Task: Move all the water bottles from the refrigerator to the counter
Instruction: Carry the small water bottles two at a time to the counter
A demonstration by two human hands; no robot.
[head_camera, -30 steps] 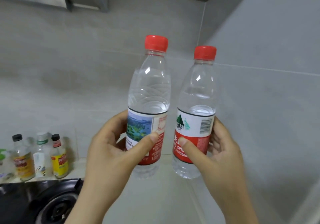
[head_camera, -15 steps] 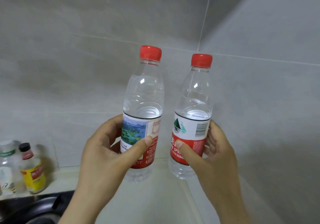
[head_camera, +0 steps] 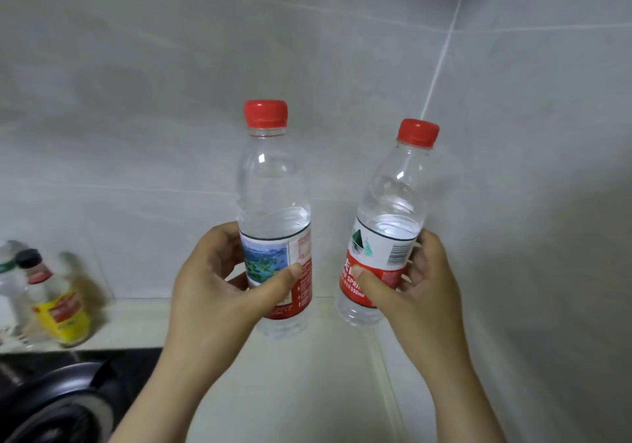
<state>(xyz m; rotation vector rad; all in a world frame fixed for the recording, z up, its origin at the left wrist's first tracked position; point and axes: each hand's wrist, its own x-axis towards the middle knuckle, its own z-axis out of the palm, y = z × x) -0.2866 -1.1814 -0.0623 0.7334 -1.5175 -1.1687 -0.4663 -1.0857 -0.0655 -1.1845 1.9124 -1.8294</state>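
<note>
Two clear water bottles with red caps are held above the pale counter (head_camera: 307, 384) near the tiled corner. My left hand (head_camera: 219, 292) grips the left bottle (head_camera: 273, 196) round its label, which shows a landscape picture; this bottle stands upright. My right hand (head_camera: 420, 288) grips the right bottle (head_camera: 393, 203) round its red and white label; this bottle leans a little to the right. Both bottles are partly filled with water. Their bases hang just above the counter's back edge. No refrigerator is in view.
At the left stand small condiment bottles, one with a yellow label (head_camera: 58, 305) and a clear one (head_camera: 10, 292), blurred. A black stove (head_camera: 58, 394) fills the lower left corner. Grey tiled walls (head_camera: 513, 134) meet in a corner behind the bottles.
Both bottles have come lower and moved apart. The right bottle now leans to the right. More of the counter and stove shows at the bottom.
</note>
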